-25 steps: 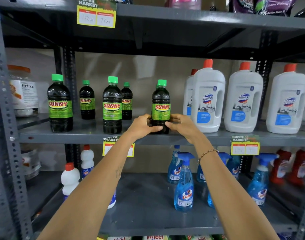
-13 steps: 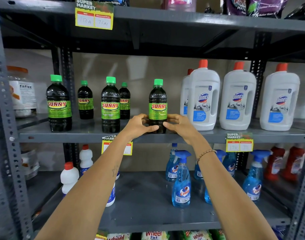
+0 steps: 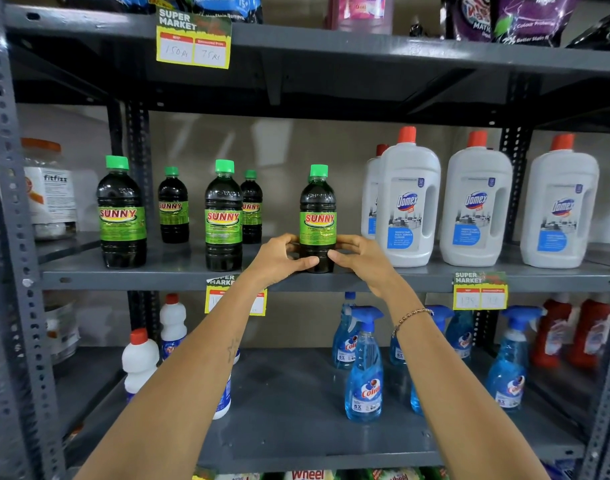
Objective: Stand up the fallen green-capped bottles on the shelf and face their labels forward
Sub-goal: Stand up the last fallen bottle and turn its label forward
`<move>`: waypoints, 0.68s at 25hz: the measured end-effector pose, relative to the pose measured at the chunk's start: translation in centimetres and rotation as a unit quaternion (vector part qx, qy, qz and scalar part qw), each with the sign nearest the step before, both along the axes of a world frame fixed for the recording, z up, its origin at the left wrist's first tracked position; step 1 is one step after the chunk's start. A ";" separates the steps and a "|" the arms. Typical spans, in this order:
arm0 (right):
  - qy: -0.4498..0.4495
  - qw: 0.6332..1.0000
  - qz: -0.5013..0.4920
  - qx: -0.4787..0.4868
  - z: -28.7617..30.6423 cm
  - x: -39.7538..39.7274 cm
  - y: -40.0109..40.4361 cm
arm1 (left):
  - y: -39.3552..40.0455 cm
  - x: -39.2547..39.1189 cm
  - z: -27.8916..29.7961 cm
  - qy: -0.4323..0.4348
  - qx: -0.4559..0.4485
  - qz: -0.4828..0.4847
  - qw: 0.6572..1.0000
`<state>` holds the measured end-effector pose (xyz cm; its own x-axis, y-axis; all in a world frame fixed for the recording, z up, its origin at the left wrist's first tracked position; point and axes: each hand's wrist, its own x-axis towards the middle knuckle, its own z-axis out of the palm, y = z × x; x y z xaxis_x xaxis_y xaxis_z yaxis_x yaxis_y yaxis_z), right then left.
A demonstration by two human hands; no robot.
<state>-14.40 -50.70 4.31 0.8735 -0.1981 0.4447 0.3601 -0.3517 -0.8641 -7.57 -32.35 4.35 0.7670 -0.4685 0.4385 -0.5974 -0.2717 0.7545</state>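
Green-capped bottle (image 3: 317,220) is shown upright near the front edge of the middle shelf (image 3: 158,280), between the other dark bottles and the white jugs (image 3: 409,202). Its lower body is clamped from both sides: the left hand (image 3: 279,259) and the right hand (image 3: 364,258) are closed on it, thumbs meeting across the front below the label. The label is turned squarely forward.

The step in hand is judged to be the final facing and settling of this bottle. It is best done by small twists at the base with the bottle kept flat on the shelf, so that the tall, narrow body is not tipped; release should be gentle and both hands drawn straight back. A second green cap is glimpsed just behind this one; that bottle should not be nudged.

Against the earlier frames, little is changed: the same two-handed hold is kept, the bottle stands in the same place, and only the viewpoint is shifted slightly. Four other green-capped bottles (image 3: 224,216) are seen standing, labels forward.
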 end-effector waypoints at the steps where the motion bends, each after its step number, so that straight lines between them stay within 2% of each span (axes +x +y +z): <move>1: 0.000 1.000 -0.002 0.001 0.0 0.0 0.0 | 0.0 0.0 0.0 0.000 0.001 0.001 1.000; 6: 0.017 1.000 0.004 -0.002 0.3 -0.6 0.4 | 0.2 -0.1 0.3 0.003 0.003 0.004 1.000; 7: 0.005 1.000 -0.020 -0.005 0.3 -0.8 0.6 | 0.4 -0.2 0.4 -0.004 0.014 0.008 1.000; 9: -0.060 0.988 -0.138 -0.016 0.2 -1.3 1.2 | 0.6 -0.6 0.3 -0.030 0.026 0.029 0.999; 11: -0.140 0.968 -0.206 -0.015 0.1 -1.8 2.9 | 1.2 -1.2 0.2 -0.063 -0.031 0.077 0.995; 14: -0.186 0.973 -0.131 -0.048 0.3 -2.2 6.8 | 2.9 -2.2 0.1 -0.137 -0.161 0.135 0.968; 17: -0.162 0.985 -0.036 -0.036 0.5 -0.8 10.4 | 6.3 -2.5 0.1 -0.226 -0.264 0.176 0.921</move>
